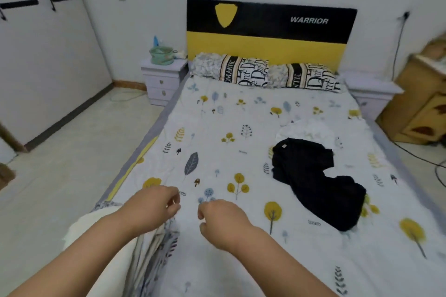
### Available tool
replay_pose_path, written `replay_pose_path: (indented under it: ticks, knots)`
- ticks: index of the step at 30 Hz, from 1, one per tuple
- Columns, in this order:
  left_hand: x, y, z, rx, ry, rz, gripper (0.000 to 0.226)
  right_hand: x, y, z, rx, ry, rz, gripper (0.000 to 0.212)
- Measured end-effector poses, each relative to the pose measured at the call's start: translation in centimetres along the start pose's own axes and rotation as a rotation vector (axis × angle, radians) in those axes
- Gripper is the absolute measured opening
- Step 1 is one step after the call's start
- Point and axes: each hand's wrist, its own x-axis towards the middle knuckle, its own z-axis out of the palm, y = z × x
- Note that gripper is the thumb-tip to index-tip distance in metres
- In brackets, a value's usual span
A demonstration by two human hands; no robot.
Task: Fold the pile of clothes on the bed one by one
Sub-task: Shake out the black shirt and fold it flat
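From my head camera, I look down the length of the bed (217,147), covered by a white sheet printed with yellow trees and grey leaves. My left hand (152,207) and right hand (222,219) hover side by side over the near end of the sheet, a small gap between them. Both have their fingers loosely curled and hold nothing that I can make out. Just under my left forearm lies a bunched, leaf-printed cloth (154,248) with something white beside it at the bed's edge. The clothes to fold are off to my right: a crumpled black garment (313,176) lies on the sheet, and a white garment (311,128) sits just beyond it, touching its far edge. Two patterned pillows (265,72) rest against the black and yellow headboard (270,31). A white nightstand (161,79) stands left of the bed, carrying a green pouch (161,55).
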Motion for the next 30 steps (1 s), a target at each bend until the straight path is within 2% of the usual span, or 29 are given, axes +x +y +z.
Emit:
replay_pose_path:
  ticks: [8,19,22,24,27,30]
  knots:
    - [4.8,12.9,-2.7,0.025,-0.017,0.194,0.022,-8.3,10.1,-6.8,0.0,0.049,0.243,0.031]
    - [11.5,30.1,-2.1,-0.02,-0.061,0.22,0.025,-17.3,26.0,-12.0,0.103,0.055,0.431,0.025]
    - [13.7,33.1,-1.2,-0.038,-0.08,0.214,0.024,-17.8,30.4,-13.1,0.12,0.032,0.442,0.022]
    - [15.5,34.5,-0.7,-0.041,-0.093,0.204,0.016,-17.5,33.2,-13.5,0.123,0.012,0.452,0.011]
    - [18.3,35.6,0.1,-0.04,-0.111,0.182,0.005,-16.2,36.8,-13.5,0.14,-0.018,0.467,0.024]
    - [21.3,36.2,1.5,-0.032,-0.123,0.178,0.017,-14.1,40.1,-13.2,0.148,-0.056,0.468,0.016]
